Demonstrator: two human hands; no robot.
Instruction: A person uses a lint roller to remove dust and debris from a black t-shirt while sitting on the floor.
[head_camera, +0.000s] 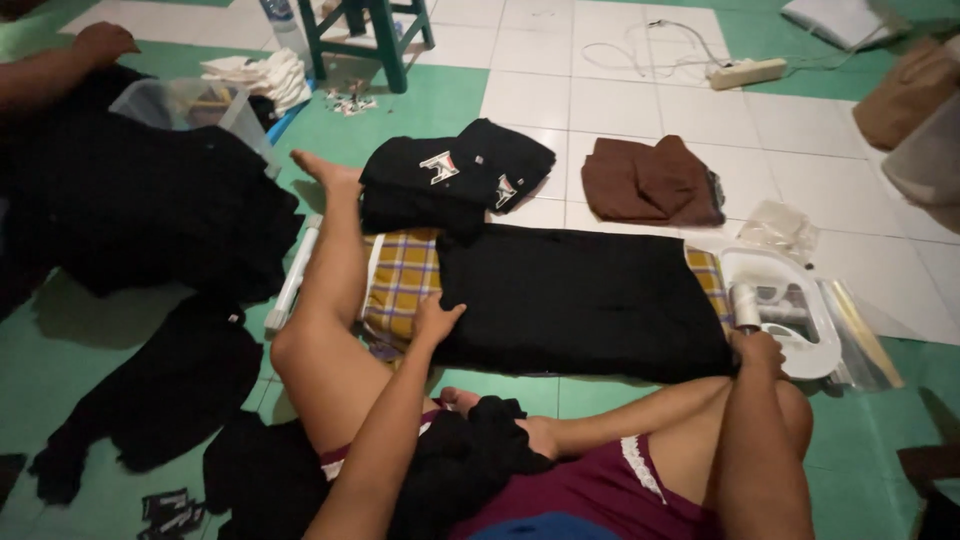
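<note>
Black garment (585, 300) lies flat on the plaid cloth (400, 285) so we can smooth it, our left hand (437, 318) open on its near-left edge, right hand (758, 350) pinching its near-right corner.

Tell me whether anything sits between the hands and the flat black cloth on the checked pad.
Nothing visible does. The left hand already rests flat on the black cloth at its left edge, and the right hand touches its lower right corner beside the white steam iron.
</note>
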